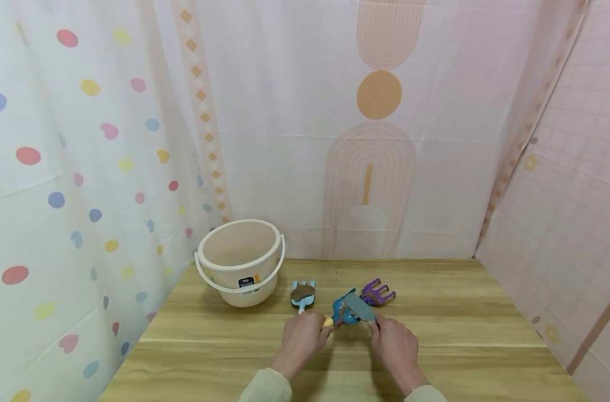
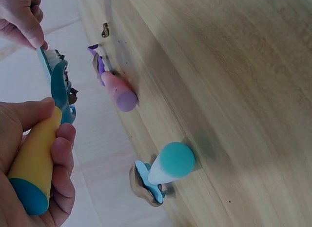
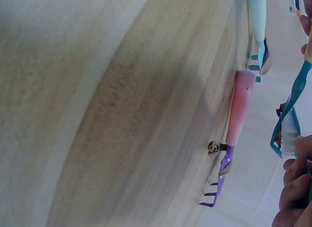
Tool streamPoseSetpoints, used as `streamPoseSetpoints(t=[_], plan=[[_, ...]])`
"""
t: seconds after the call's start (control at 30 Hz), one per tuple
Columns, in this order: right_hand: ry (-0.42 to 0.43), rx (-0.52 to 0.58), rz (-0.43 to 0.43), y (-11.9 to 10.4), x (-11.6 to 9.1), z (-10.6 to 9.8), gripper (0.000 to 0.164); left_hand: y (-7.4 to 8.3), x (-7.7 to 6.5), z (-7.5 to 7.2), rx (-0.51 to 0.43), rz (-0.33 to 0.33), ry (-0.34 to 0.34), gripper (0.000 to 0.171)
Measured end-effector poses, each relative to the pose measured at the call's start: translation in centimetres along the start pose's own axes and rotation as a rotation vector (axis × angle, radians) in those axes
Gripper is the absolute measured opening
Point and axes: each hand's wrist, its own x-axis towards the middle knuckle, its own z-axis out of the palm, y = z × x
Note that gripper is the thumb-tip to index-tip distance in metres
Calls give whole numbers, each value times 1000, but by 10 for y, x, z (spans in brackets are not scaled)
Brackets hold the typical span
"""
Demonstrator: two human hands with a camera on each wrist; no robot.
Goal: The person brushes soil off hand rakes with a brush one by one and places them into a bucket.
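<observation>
My left hand (image 1: 305, 334) grips the yellow handle (image 2: 36, 161) of a small blue hand rake (image 2: 59, 90), lifted above the table. Brown clumps of dirt (image 2: 72, 95) cling to its curved head. In my right hand (image 1: 396, 343) is a brush (image 1: 360, 307) with a blue-grey back and white bristles (image 3: 289, 134). Its bristles lie against the rake's head, which the brush partly covers in the head view. Beyond lies a purple rake (image 1: 378, 292) with a pink handle (image 3: 240, 107). A light-blue rake (image 2: 149, 180) with a brown lump on its head lies nearer the bucket.
A cream bucket (image 1: 241, 273) with a white bail handle stands at the table's back left. One brown dirt clump (image 3: 213, 148) lies on the wooden table (image 1: 460, 357) beside the purple rake, with small crumbs about. Patterned curtains (image 1: 284, 184) hang behind and at both sides.
</observation>
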Motion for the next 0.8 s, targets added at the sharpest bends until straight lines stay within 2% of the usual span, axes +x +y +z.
streamPoseSetpoints(t=[0.17, 0.33, 0.8], plan=[[45, 45, -40, -3, -4, 1, 23, -1, -1, 2, 14, -13, 14, 35], [11, 72, -107, -8, -10, 6, 29, 0, 0, 0, 21, -21, 20, 35], [-31, -11, -27, -6, -5, 5, 24, 2, 1, 0, 30, -11, 37, 39]])
